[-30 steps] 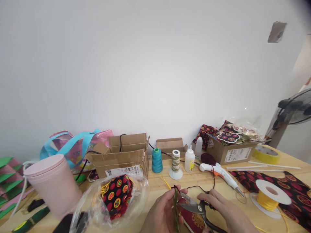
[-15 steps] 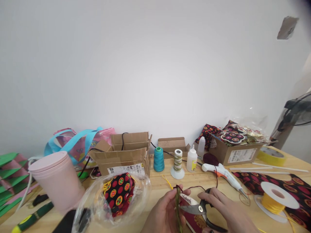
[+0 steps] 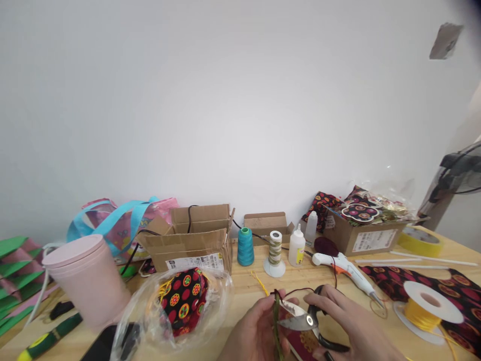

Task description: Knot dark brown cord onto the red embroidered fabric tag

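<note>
At the bottom centre my left hand (image 3: 251,332) pinches a thin olive-green bundle of thread (image 3: 277,326) upright, with a dark red thread looped at its top. My right hand (image 3: 349,326) grips black-handled scissors (image 3: 300,319); their silver blades point left and touch the bundle. A red patterned piece (image 3: 306,346) lies under the scissors. Both hands rest over the wooden table (image 3: 248,286).
A white glue gun (image 3: 343,269), yellow cord spool (image 3: 426,306), patterned cloth (image 3: 432,286), teal spool (image 3: 245,246), green-wound spool (image 3: 275,253), glue bottle (image 3: 296,246) and cardboard boxes (image 3: 188,239) stand behind. A plastic bag with patterned fabric (image 3: 180,303) and a pink cup (image 3: 88,281) sit left.
The view shifted slightly left and down. The scissors' blades have closed in on the green bundle, and my right hand has edged left with them.
</note>
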The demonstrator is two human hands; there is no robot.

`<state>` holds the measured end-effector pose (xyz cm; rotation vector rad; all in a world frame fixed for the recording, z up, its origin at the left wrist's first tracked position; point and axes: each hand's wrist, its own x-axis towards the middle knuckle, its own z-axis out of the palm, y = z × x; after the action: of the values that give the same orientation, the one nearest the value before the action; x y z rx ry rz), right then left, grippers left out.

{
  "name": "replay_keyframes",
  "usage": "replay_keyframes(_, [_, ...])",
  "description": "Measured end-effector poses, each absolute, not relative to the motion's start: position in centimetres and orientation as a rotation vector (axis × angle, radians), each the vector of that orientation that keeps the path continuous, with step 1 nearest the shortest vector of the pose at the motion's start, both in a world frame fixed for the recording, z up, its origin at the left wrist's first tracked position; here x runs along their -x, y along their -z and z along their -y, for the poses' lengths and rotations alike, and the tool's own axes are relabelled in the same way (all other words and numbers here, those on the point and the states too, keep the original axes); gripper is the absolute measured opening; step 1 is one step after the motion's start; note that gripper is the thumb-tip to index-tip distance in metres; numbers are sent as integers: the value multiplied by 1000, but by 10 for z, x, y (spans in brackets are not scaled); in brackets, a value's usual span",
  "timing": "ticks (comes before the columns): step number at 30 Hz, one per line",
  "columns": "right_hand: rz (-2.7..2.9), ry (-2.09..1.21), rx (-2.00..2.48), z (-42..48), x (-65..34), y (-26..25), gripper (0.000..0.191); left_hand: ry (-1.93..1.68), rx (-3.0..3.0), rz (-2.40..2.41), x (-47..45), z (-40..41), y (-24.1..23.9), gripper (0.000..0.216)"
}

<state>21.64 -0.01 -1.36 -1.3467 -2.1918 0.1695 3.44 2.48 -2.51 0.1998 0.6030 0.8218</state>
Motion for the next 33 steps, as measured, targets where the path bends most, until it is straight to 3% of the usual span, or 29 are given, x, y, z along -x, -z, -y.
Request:
replay_keyframes(8, [2365, -126, 1165, -14, -232, 12, 46, -698, -226, -383, -27, -25, 32, 19])
replay_keyframes(21, [2465, -439, 1131, -14, -229, 1, 47, -645, -373, -307, -22, -27, 33, 20])
replay_keyframes(33, [2518, -337, 1107, -15, -226, 1, 40, -595, -336, -465, -22, -23, 25, 28])
